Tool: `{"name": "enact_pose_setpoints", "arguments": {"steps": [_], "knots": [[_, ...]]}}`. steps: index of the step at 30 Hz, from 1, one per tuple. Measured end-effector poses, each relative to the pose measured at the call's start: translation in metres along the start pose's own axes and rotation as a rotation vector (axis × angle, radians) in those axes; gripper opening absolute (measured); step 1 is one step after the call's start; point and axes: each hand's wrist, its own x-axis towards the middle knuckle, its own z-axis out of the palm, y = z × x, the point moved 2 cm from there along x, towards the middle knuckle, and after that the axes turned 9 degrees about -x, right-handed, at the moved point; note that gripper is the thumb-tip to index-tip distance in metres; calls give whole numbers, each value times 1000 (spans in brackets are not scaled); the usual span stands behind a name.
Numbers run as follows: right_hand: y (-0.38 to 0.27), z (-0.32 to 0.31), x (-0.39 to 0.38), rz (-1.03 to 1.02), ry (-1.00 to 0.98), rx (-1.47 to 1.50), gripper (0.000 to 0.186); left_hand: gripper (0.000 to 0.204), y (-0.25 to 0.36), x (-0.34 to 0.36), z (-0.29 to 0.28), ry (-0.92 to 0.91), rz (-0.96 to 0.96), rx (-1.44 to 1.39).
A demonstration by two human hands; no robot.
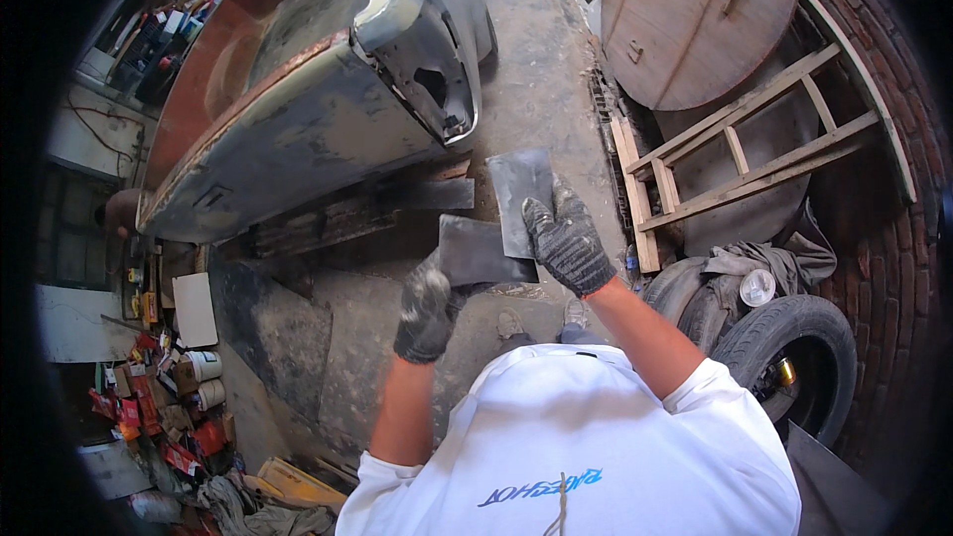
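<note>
In my left hand (427, 308), which wears a dark work glove, is a dark grey rectangular metal sheet (475, 246). A lighter grey metal sheet (518, 197) stands upright in my right hand (570, 246), gloved the same way, its fingers closed along the sheet's right edge. The two sheets meet or overlap near their inner corners; whether they touch I cannot tell. Beyond them is a vehicle bed (308, 154) with patchy grey side panels and a reddish inside. A further grey metal strip (437, 195) lies beneath the bed's near edge.
On the right, a wooden ladder-like frame (737, 151) leans near a round wooden panel (685, 20) and a brick wall (898, 308). Tyres (794, 337) with grey cloth stand below it. Boxes, buckets (205, 365) and rags crowd the lower left. A white board (195, 310) leans there.
</note>
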Motion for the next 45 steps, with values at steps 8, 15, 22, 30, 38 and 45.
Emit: {"name": "enact_pose_setpoints", "arguments": {"steps": [8, 15, 22, 30, 38, 45], "knots": [[-10, 7, 2, 46, 81, 51, 47, 36, 3, -2, 27, 146, 166, 378], [-32, -17, 9, -268, 172, -65, 43, 42, 15, 5, 35, -103, 12, 304], [-28, -36, 23, 119, 34, 309, 33, 40, 23, 1, 34, -137, 17, 424], [-37, -36, 13, -37, -119, 125, 49, 34, 27, 7, 22, -264, -192, 385], [-11, 1, 11, -175, -101, -82, 45, 35, 25, 25, -13, -283, -66, 326], [21, 49, 0, 124, -295, -128, 36, 44, -8, -1, 25, 113, -239, 491]]}}
